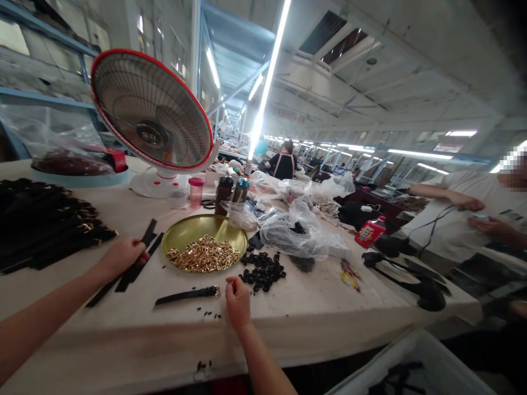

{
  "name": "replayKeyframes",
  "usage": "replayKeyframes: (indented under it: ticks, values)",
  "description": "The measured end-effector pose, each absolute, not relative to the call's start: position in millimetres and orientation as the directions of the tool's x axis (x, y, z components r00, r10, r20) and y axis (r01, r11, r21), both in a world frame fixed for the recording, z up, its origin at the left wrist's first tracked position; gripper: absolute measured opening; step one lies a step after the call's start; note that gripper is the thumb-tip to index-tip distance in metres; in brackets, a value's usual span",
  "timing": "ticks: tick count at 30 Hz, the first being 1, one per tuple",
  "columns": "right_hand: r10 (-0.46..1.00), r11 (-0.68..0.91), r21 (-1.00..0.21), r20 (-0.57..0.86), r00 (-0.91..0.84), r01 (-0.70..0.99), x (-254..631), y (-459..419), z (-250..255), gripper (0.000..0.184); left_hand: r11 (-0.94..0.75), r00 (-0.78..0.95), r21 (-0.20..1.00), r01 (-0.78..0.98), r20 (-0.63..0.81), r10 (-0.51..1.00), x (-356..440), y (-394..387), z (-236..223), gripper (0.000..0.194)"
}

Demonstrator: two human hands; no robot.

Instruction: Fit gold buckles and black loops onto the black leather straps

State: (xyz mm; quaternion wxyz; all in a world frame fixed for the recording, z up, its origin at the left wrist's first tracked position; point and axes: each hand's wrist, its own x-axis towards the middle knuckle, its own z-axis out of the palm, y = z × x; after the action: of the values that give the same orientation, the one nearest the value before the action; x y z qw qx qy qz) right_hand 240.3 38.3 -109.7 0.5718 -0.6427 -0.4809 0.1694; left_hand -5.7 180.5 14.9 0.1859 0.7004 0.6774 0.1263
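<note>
1. Black, flat, narrow straps [128,277] left of the round gold tray [181,231] seem light, pliable; pinch across their width.
2. Left hand [127,255] pinches them.
3. Right hand [237,300], before the tray, curls; contents unclear.

our way across the tabletop [313,299]
along the near edge, our right hand [237,300] could pass rightward, short of the pliers [349,276]; straight ahead, the gold tray [179,235] and the heap of black rings [263,271] block us, and to the left the buckled strap [187,295] lies across our path.
</note>
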Motion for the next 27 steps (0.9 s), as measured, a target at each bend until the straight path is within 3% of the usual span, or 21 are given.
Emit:
replayKeyframes:
  ticks: [3,4,6,10,16,22,27]
  values:
    - [0.824,0.141,-0.93,0.301,0.48,0.341,241,37,-105,0.018,-0.119,0.319,0.655,0.746,-0.194,0.928,32,122,17,0.034]
    - [0.834,0.148,-0.94,0.285,0.473,0.306,242,36,-103,0.02,-0.041,0.471,0.817,0.576,-0.291,0.833,44,99,16,0.036]
    - [0.864,0.156,-0.964,0.24,0.443,0.217,244,30,-97,0.028,0.181,0.657,0.918,0.354,-0.381,0.65,62,56,13,0.035]
    - [0.931,0.122,-0.993,0.114,0.348,0.0,245,7,-77,0.045,0.384,0.733,0.882,0.271,-0.448,0.511,74,8,13,0.025]
    - [0.952,0.078,-0.973,0.009,0.305,-0.215,235,-20,-49,0.038,0.47,0.751,0.848,0.243,-0.472,0.462,64,3,10,0.019]
    - [0.933,-0.098,-0.935,-0.206,0.296,-0.342,232,-8,-54,0.027,0.588,0.781,0.785,0.196,-0.488,0.391,60,16,3,0.025]
    - [0.866,-0.036,-0.89,-0.255,0.43,-0.455,246,13,-46,0.023,0.689,0.825,0.708,0.155,-0.476,0.304,51,43,-4,0.034]
